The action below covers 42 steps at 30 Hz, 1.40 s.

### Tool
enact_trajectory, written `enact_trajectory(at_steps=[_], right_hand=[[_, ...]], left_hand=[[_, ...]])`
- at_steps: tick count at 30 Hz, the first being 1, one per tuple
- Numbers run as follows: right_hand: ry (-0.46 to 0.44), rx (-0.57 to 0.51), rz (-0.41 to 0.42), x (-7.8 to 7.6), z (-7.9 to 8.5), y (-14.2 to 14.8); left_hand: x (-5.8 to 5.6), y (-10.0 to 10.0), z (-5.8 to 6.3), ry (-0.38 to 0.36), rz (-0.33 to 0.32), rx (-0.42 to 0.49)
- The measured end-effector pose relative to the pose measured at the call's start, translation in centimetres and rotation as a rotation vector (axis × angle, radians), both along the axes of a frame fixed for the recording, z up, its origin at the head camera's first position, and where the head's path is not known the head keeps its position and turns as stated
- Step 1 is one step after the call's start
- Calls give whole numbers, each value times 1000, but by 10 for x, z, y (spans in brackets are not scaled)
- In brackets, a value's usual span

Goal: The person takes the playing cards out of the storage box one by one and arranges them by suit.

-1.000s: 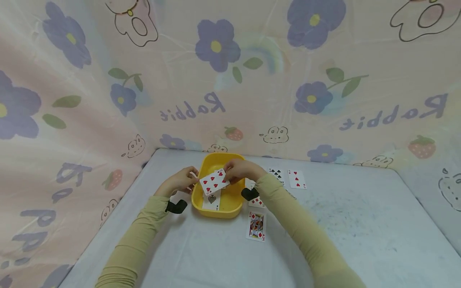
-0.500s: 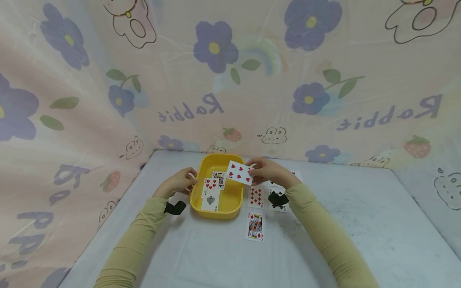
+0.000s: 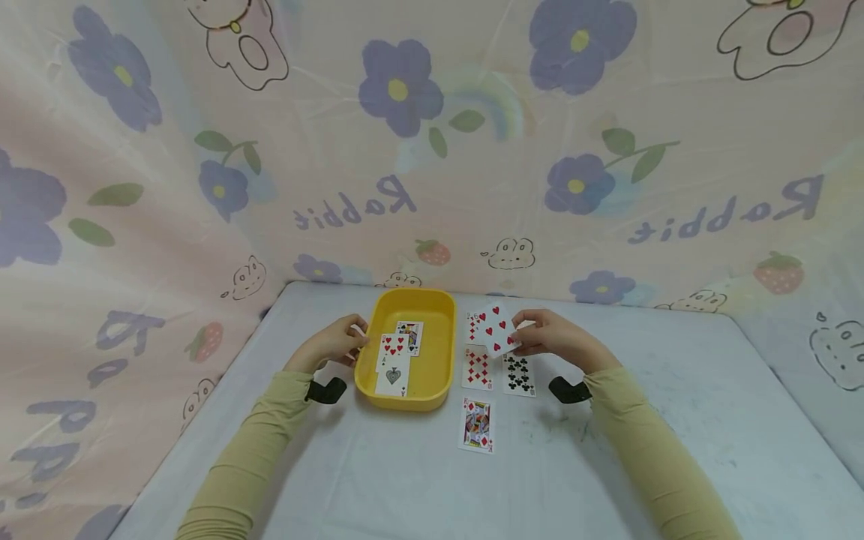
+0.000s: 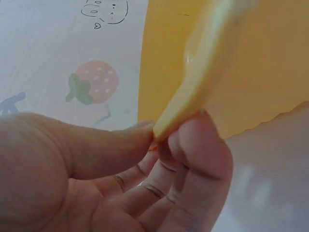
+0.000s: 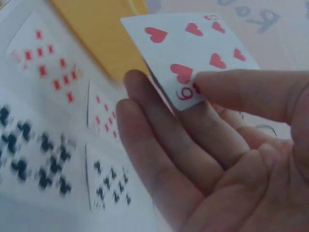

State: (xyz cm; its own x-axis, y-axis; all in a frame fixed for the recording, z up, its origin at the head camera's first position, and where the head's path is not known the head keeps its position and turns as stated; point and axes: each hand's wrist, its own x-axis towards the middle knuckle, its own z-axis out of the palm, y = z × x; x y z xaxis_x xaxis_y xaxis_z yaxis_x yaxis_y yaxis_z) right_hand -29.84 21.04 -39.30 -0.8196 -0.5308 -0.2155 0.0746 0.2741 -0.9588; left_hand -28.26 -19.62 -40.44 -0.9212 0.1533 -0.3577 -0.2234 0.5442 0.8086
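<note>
My left hand [image 3: 328, 344] pinches the left rim of a yellow plastic tray [image 3: 432, 371] between thumb and fingers. The left wrist view shows the thumb [image 4: 111, 145] on one side of that rim. In the tray lie a face card [image 3: 414, 335], a hearts card [image 3: 391, 343] and an ace of spades [image 3: 393, 377], partly overlapping. My right hand [image 3: 559, 340] pinches a six of hearts [image 5: 193, 46] by one end, thumb on its face. Held tilted, this card overlaps the table cards at the back in the head view.
Right of the tray, a diamonds card [image 3: 471, 328] lies at the back, partly hidden, with another diamonds card [image 3: 478, 367] in front of it. Beside that is a clubs card [image 3: 519, 375]. A king of diamonds [image 3: 477, 425] lies nearer the front. A patterned curtain [image 3: 472, 187] stands behind.
The right hand has lifted the six of hearts out over the tray's right rim and carried it right, above the table cards. The left hand has stayed at the tray's rim.
</note>
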Motion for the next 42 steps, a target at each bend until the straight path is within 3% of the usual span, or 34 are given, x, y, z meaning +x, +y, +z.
enact_trajectory(at_steps=[5,11,19,24,33,42], right_hand=[[24,16,-31,7,-6,25],[68,120,-76,15,-14,55],[-26,241,-186,31,-29,85],[-118,251,-240,40,-42,96],[-199,213,-252,46,-55,100],[-216,237,-199,44,-57,97]], left_hand=[[-1,-1,-1,1,-4,-3],[-2,0,0,-4,4,-11],[-3,-1,-3,-6,9,4],[-4,-2,-3,-6,12,9],[-2,-4,-3,0,-5,15],[-1,-4,0,-6,-7,10]])
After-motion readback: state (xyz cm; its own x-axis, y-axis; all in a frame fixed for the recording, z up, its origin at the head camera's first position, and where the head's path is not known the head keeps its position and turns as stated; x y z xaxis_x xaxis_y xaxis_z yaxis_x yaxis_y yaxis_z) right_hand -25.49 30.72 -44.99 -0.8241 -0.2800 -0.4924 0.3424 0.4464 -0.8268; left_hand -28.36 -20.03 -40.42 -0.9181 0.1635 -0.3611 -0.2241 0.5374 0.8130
